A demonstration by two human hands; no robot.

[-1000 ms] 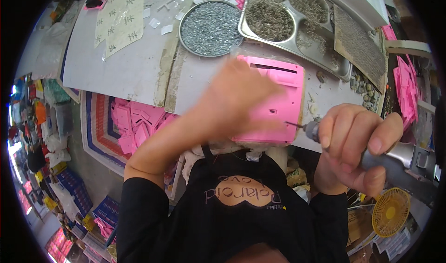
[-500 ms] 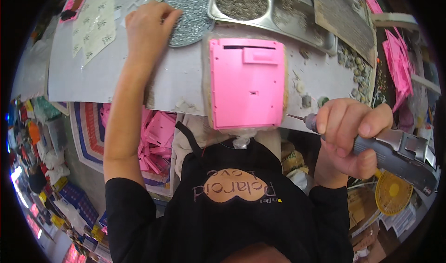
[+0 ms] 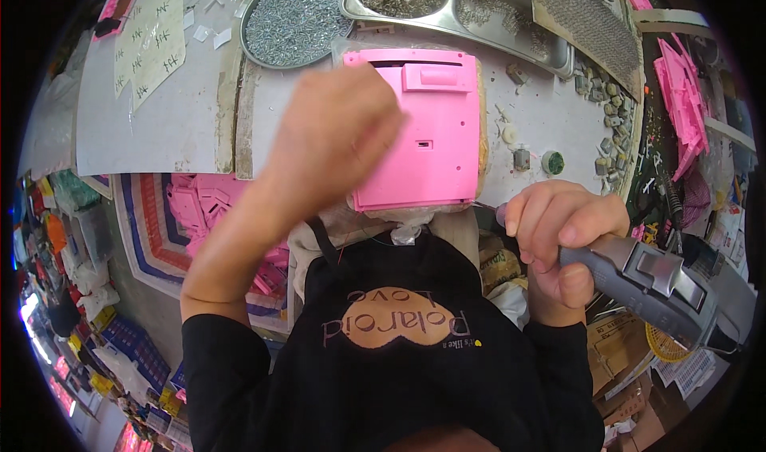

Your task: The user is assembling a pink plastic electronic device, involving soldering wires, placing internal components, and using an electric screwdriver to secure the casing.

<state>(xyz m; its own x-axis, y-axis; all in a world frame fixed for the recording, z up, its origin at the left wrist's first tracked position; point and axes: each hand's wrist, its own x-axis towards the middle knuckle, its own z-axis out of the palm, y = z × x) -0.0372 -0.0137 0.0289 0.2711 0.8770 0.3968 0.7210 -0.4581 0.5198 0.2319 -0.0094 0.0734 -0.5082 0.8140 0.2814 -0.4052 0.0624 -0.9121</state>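
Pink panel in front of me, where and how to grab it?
Probably pinch its right edge midway, from the right: the pink panel lies flat, the left hand hides part of its left side, and the screwdriver bit is near its lower right corner.

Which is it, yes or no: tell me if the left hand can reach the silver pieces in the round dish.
Probably yes: the left hand is over the left of the pink panel, the silver pieces lie uncovered nearby, and nothing visible blocks the way. Blur hides whether it holds anything.
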